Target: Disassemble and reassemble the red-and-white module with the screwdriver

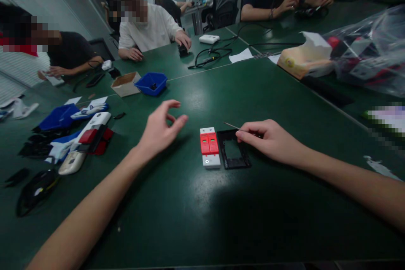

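Note:
My left hand (161, 130) hovers over the green table, fingers curved and apart, with nothing in it. In my right hand (268, 139) is a thin screwdriver (232, 126), its slim metal shaft pointing left and its handle mostly hidden by the fingers. Below the shaft lies a black rectangular frame (236, 163) with an open middle. Just left of that frame, close beside it, rests a red-and-white surge protector (209, 143) with two small green windows. It lies between my two hands, touched by neither.
A blue bin (152, 83) and a cardboard box (125, 84) stand beyond my left hand. Gloves, dark parts and a white device (72, 161) are piled at left. Cables (210, 57), a tissue pack (303, 61) and a plastic bag (373, 50) lie farther back. Several people sit around.

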Available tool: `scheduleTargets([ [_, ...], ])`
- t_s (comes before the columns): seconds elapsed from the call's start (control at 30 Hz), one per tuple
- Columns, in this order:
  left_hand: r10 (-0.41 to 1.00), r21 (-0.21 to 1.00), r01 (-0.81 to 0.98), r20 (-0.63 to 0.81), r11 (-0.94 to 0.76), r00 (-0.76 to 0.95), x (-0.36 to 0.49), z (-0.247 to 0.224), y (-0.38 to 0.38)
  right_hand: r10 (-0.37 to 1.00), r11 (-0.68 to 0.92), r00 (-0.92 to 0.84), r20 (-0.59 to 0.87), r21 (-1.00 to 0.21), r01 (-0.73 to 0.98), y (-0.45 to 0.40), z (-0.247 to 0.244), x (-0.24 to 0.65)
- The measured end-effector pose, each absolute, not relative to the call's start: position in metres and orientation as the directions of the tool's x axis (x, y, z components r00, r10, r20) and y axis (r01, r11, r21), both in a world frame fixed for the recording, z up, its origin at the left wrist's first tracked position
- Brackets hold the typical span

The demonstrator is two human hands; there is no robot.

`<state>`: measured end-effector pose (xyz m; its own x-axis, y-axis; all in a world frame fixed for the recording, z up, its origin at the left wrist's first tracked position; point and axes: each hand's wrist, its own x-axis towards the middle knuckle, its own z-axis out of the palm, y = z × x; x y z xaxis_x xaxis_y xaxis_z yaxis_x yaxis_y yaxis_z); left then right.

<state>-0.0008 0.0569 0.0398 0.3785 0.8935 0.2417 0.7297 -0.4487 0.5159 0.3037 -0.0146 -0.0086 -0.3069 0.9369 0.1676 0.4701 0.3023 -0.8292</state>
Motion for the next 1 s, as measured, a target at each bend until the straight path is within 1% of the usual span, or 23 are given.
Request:
scheduleTargets([
  [0.03, 0.911, 0.401, 0.831, 0.304, -0.387, 0.278, -0.019, 0.045, 0.072, 0.935, 0.306, -0.312, 0.168, -0.828, 0.470, -0.015, -0.009, 0.304],
  [0.07, 0.925, 0.268, 0.916, 0.320, -0.297, 0.206, -0.038, 0.049, 0.086, 0.933, 0.309, -0.318, 0.168, -0.828, 0.468, -0.015, -0.009, 0.304],
  [0.1, 0.943, 0.138, 0.969, 0.294, -0.205, 0.158, -0.059, 0.053, 0.097, 0.931, 0.311, -0.324, 0.167, -0.828, 0.467, -0.015, -0.009, 0.304],
  [0.13, 0.957, 0.097, 0.984, 0.263, -0.151, 0.121, -0.079, 0.056, 0.106, 0.930, 0.311, -0.330, 0.164, -0.828, 0.466, -0.015, -0.009, 0.303],
  [0.27, 0.987, 0.050, 0.999, 0.158, -0.014, 0.005, -0.134, 0.056, 0.125, 0.931, 0.306, -0.328, 0.160, -0.829, 0.467, -0.014, -0.011, 0.303],
  [0.4, 0.996, 0.050, 0.998, 0.083, 0.034, -0.038, -0.145, 0.047, 0.140, 0.934, 0.302, -0.320, 0.158, -0.829, 0.471, -0.013, -0.011, 0.303],
  [0.57, 0.996, 0.096, 0.995, 0.088, -0.018, 0.009, -0.134, 0.045, 0.150, 0.938, 0.288, -0.316, 0.145, -0.833, 0.473, -0.013, -0.010, 0.303],
  [0.67, 0.990, 0.126, 0.987, 0.112, -0.096, 0.082, -0.116, 0.048, 0.140, 0.939, 0.285, -0.311, 0.145, -0.834, 0.472, -0.014, -0.009, 0.303],
  [0.77, 0.973, 0.189, 0.961, 0.145, -0.203, 0.177, -0.086, 0.047, 0.112, 0.942, 0.280, -0.304, 0.145, -0.839, 0.466, -0.014, -0.008, 0.303],
  [0.83, 0.963, 0.266, 0.928, 0.136, -0.262, 0.232, -0.062, 0.042, 0.085, 0.942, 0.278, -0.300, 0.147, -0.843, 0.461, -0.014, -0.008, 0.303],
  [0.87, 0.959, 0.333, 0.899, 0.111, -0.284, 0.262, -0.051, 0.038, 0.071, 0.943, 0.278, -0.299, 0.149, -0.844, 0.458, -0.014, -0.007, 0.303],
  [0.9, 0.954, 0.500, 0.819, 0.057, -0.281, 0.293, -0.040, 0.033, 0.057, 0.944, 0.277, -0.294, 0.150, -0.845, 0.457, -0.015, -0.007, 0.303],
  [0.93, 0.940, 0.624, 0.736, -0.009, -0.261, 0.341, -0.030, 0.028, 0.044, 0.947, 0.274, -0.282, 0.154, -0.845, 0.459, -0.014, -0.007, 0.303],
  [0.97, 0.919, 0.683, 0.681, -0.035, -0.266, 0.393, -0.021, 0.022, 0.033, 0.951, 0.271, -0.263, 0.160, -0.842, 0.466, -0.014, -0.006, 0.303],
  [1.0, 0.901, 0.692, 0.653, -0.010, -0.308, 0.434, -0.014, 0.017, 0.024, 0.956, 0.269, -0.240, 0.170, -0.836, 0.479, -0.014, -0.006, 0.303],
])
